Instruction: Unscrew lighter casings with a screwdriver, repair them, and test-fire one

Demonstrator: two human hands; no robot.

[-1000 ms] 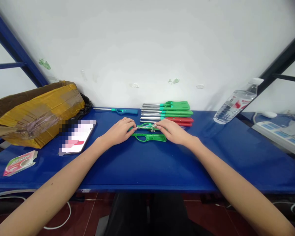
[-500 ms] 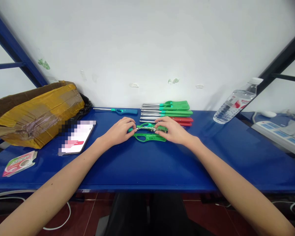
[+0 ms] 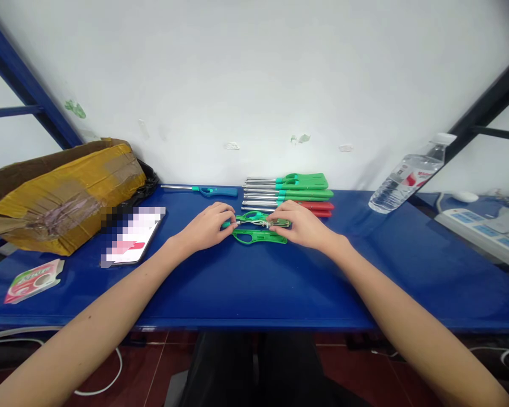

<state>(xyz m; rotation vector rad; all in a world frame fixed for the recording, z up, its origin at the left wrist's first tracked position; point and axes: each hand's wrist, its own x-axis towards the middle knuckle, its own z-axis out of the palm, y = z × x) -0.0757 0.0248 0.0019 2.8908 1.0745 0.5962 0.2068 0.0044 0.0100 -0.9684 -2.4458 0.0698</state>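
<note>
An opened green long-neck lighter [image 3: 250, 216] lies across the middle of the blue table, pale wires showing along it. My left hand [image 3: 212, 225], fingers closed in a pinch, grips its teal neck end. At the other end, my right hand [image 3: 294, 223] has its thumb and fingers pinched on the lighter's inner parts, which it partly covers. Just in front rests a loose green half-shell [image 3: 261, 236] with a trigger loop. Behind my hands are stacked lighters with metal necks: several green lighters [image 3: 307, 182] and red lighters [image 3: 322, 208].
A blue lighter [image 3: 218, 192] lies by the wall. On the left are a taped cardboard box [image 3: 80, 198], a phone [image 3: 136, 234] and a torn packet [image 3: 34, 281]. A water bottle [image 3: 407, 178] and a white power strip [image 3: 483, 232] are on the right.
Both hands keep almost the same place and pinch. The wires between them show a little more plainly, and the half-shell has shifted very slightly right.
</note>
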